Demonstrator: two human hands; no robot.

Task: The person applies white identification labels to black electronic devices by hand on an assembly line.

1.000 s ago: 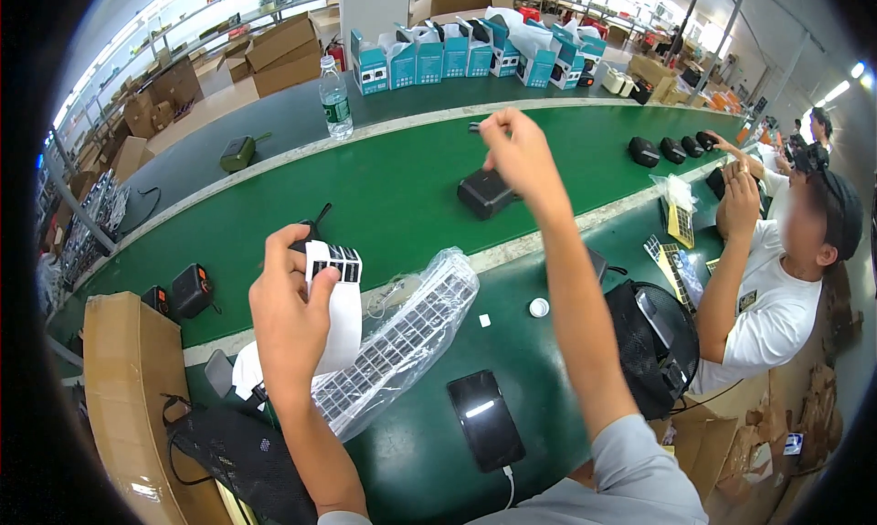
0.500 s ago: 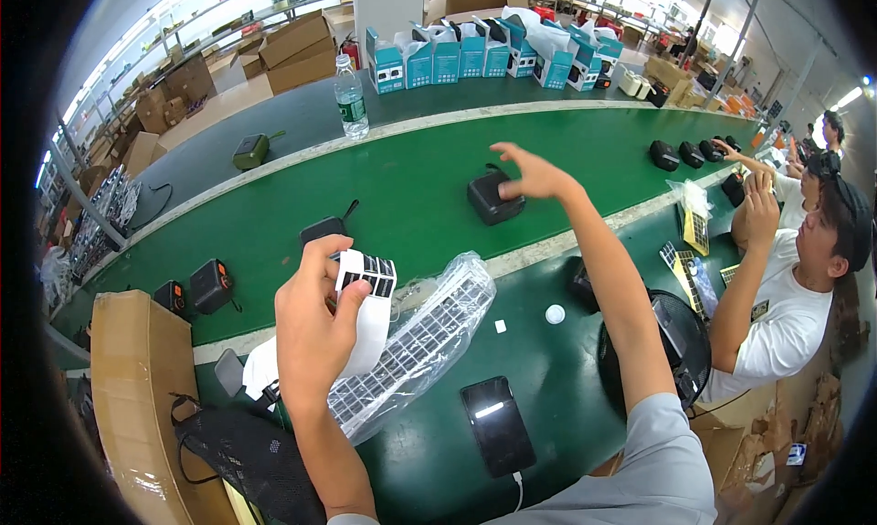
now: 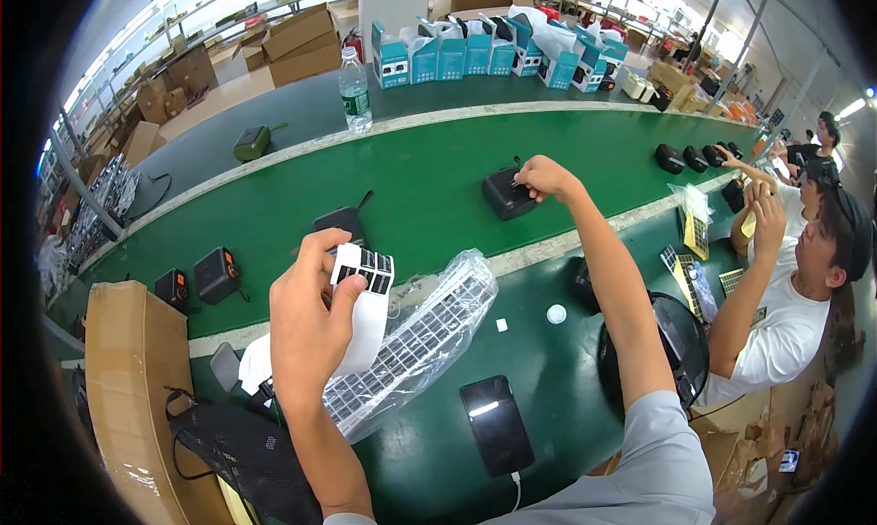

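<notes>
One black box-shaped device point(image 3: 500, 196) sits on the green belt point(image 3: 420, 182), midway between its far and near edges. The right hand point(image 3: 548, 177), fingertips drawn together, meets its top; whether they grip cannot be told. The left hand point(image 3: 311, 319) grasps one label strip point(image 3: 370, 328). Green counter point(image 3: 575, 397): one bagged grid sheet point(image 3: 416, 350) near the far edge, one smartphone point(image 3: 498, 426).
</notes>
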